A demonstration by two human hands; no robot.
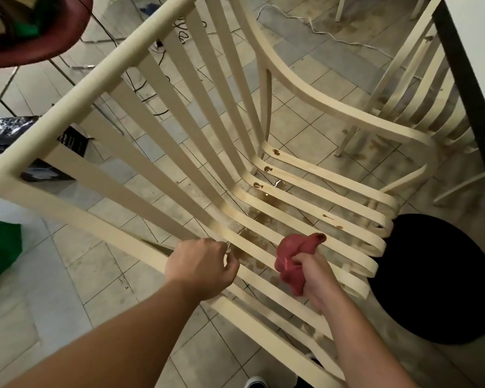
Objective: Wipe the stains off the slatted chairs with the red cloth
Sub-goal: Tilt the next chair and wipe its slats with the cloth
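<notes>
Fingers (pixel 305 265) of the right hand (pixel 317 281) clamp a crumpled red cloth (pixel 291 257); beside them, the left hand (pixel 205 268) grips the cream slatted wooden chair (pixel 151 152).

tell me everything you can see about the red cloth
The red cloth is a dull, pinkish red. It looks like soft fabric with no print showing, and it is crumpled into a wad. The right hand grips its middle in a fist, so one end pokes up and to the right while the other hangs below the fist. It sits over the seat slats of the cream chair; whether it touches them is unclear.
</notes>
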